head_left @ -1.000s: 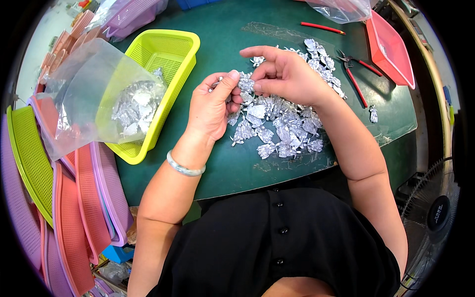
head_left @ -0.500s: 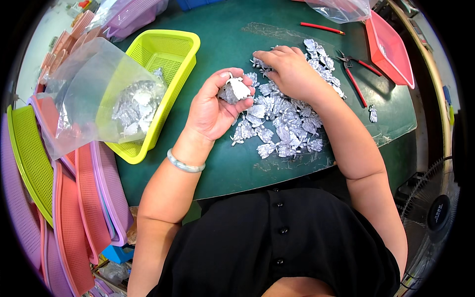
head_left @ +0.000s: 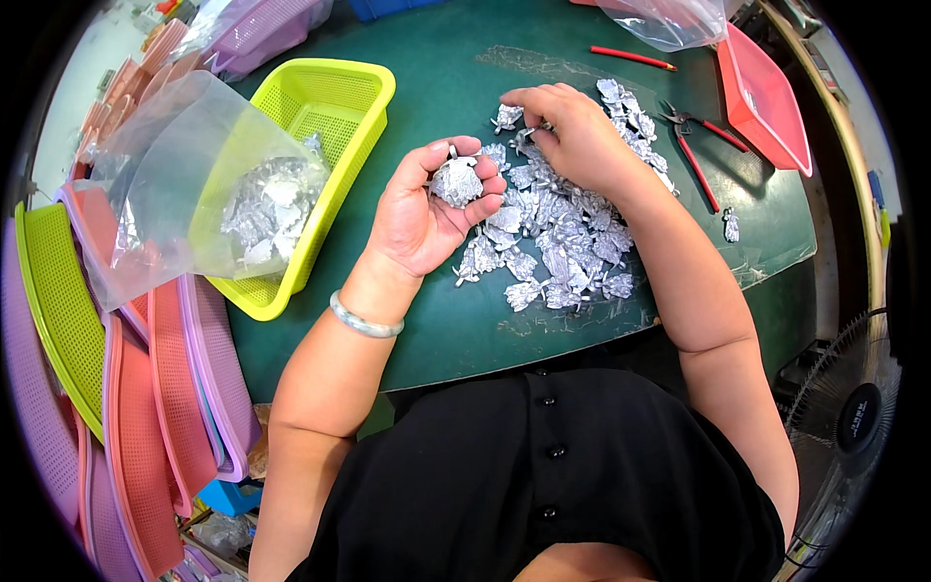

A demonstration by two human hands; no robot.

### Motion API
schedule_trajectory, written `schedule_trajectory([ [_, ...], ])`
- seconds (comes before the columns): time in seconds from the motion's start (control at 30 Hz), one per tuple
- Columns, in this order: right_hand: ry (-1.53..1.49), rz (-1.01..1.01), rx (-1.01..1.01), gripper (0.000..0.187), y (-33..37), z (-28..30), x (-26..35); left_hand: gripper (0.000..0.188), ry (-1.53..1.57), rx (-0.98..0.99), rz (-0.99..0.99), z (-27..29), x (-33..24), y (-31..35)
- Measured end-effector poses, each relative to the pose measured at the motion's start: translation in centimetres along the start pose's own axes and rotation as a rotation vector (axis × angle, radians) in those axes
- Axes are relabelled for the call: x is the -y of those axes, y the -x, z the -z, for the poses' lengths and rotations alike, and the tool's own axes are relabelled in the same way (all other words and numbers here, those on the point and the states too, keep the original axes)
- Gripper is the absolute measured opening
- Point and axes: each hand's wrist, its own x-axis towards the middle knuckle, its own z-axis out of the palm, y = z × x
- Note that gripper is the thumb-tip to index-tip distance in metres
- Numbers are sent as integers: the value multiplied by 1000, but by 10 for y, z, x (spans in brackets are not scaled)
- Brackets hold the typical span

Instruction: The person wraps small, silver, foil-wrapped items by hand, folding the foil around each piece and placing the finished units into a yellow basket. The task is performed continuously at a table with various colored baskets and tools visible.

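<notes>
My left hand [head_left: 417, 213], palm up with fingers curled, holds a small silver cast metal piece [head_left: 456, 182] with a loop-like tip. Over the far edge of a heap of similar flat, ridged metal pieces [head_left: 558, 238] is my right hand [head_left: 580, 136], palm down. Its thumb and index finger are apart, with a loose metal piece [head_left: 506, 117] just below the index fingertip. I cannot make out whether they touch it. The other right fingers are partly hidden behind the hand. A clear plastic bag [head_left: 175, 184] with more silver pieces lies in a lime-green basket [head_left: 373, 107] at left.
Red-handled cutting pliers [head_left: 690, 155] lie right of the heap, near a single piece [head_left: 731, 226]. A red pen [head_left: 632, 57] lies farther back. A pink tray [head_left: 766, 107] stands at the right. Stacked coloured baskets [head_left: 155, 427] crowd the left; a fan [head_left: 853, 417] is at lower right.
The metal piece in my left hand has turned, from a bright smooth side to a grey ridged one. My right hand has drawn slightly right, uncovering a loose piece at the heap's far edge.
</notes>
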Motion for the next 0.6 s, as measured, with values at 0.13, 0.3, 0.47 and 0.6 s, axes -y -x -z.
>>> schedule_trajectory([
  [0.13,-202,-81,-44,38,-1,1,0,21,-17,-40,-22,-6,1,-1],
  [0.3,-902,-355,62,37,-3,6,9,15,-253,-237,-89,-8,5,-1],
  [0.47,-1038,-408,177,39,-2,9,17,13,-443,-367,-130,-17,8,0],
  [0.6,-1044,-405,241,40,-1,9,23,14,-490,-328,-153,-18,6,0],
])
